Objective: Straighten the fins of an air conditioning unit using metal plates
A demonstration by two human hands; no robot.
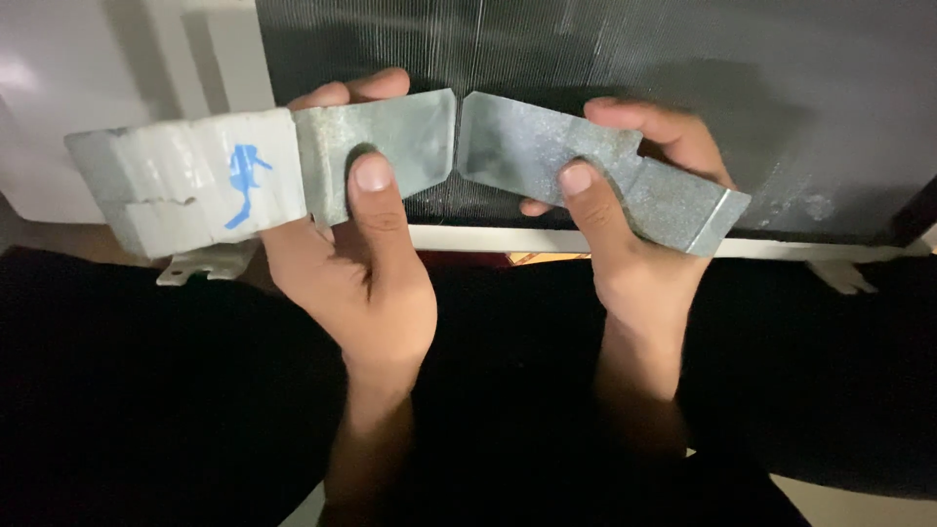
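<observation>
Your left thumb [372, 181] presses flat on the face of a grey metal bracket [376, 146], and your left fingers [353, 90] curl over its top edge from behind, so your left hand [356, 273] is clamped firmly on that piece. Over on the other side, your right thumb [578, 183] pins a second grey metal bracket [595, 176], with your right fingers [649, 122] wrapped round its back; your right hand [634, 263] grips it just as tightly.

The two brackets meet at their inner edges, right in the middle between your hands, touching or very nearly so, and each one slopes down and away from that join like a shallow roof. The left bracket's outer end is wrapped in white tape [190, 185] carrying a blue mark [244, 176]. The right bracket's outer end folds down in a short bent lip [722, 220].

You're holding both pieces up in front of a dark mesh panel [683, 59] set in a pale frame [586, 241]. Another pale metal fitting [205, 263] pokes out below the taped end. Beneath your wrists it's all dark cloth [146, 390].
</observation>
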